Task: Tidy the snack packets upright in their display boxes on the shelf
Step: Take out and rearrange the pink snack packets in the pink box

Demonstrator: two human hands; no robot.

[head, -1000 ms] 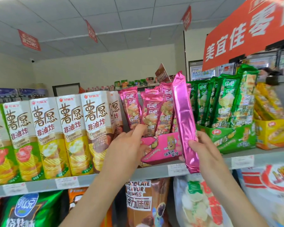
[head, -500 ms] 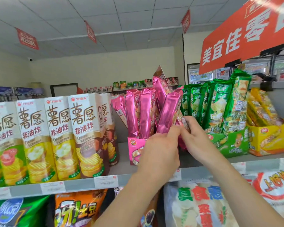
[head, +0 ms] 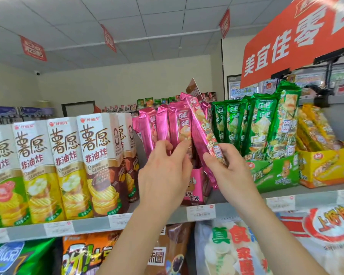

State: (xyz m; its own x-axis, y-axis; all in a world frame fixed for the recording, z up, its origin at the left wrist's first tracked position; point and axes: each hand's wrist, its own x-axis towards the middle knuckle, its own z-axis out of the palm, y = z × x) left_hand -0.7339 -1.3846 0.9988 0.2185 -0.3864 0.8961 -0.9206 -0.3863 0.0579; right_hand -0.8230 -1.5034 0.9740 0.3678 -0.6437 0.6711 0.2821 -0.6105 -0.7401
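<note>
Several long pink snack packets (head: pixel 163 126) stand in a pink display box (head: pixel 195 187) on the shelf. My right hand (head: pixel 224 167) grips one pink packet (head: pixel 201 132) that leans to the left, its lower end outside the box on the right. My left hand (head: pixel 165 171) is in front of the box, thumb and fingers pinching the lower part of an upright pink packet (head: pixel 184 128). Green packets (head: pixel 264 124) stand in a green box (head: pixel 276 173) to the right.
Tall chip cartons (head: pixel 95 165) line the shelf to the left. A yellow box (head: pixel 326 167) with leaning yellow packets sits at far right. The shelf edge (head: pixel 91 225) carries price tags. Large snack bags fill the lower shelf. An orange sign (head: pixel 298 40) hangs above right.
My left hand rose from the box front to the upright packets. My right hand brought its pink packet in against the box, tilted left. The camera moved closer.
</note>
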